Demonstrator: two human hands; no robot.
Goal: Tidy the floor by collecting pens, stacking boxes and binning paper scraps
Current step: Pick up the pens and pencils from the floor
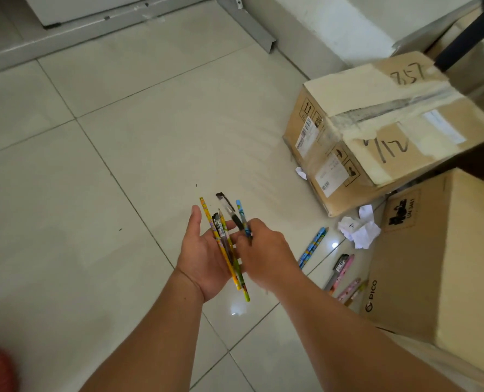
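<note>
A: What is the left hand (pixel 207 258) doing?

B: It is open, palm up, above the tiled floor (pixel 93 193). A bunch of pens and pencils (pixel 226 244) lies across the palm. Its fingers are spread flat and not closed around them.

A: And the right hand (pixel 263 250)?

B: Its fingers (pixel 242 239) are pinched on a clear pen with a black cap (pixel 226 205) and a blue pencil (pixel 242 215). Both point up and away, just beside the bunch.

A: Are more pens on the floor?

B: Yes. A blue patterned pencil (pixel 312 247) lies to the right of the hands. Nearer the box are a pink pen (pixel 339 268) and some more pink ones (pixel 349 290), close against the PICO box (pixel 438 264).

A: Where are the boxes?

B: The PICO box sits on the floor at the right. A taped cardboard box (pixel 382 131) with black writing on top is behind it, tilted, with one edge on the floor.

A: Any paper scraps?

B: A crumpled white paper ball (pixel 358 230) lies between the two boxes. A small white scrap (pixel 300 173) sits by the taped box's low corner.
</note>
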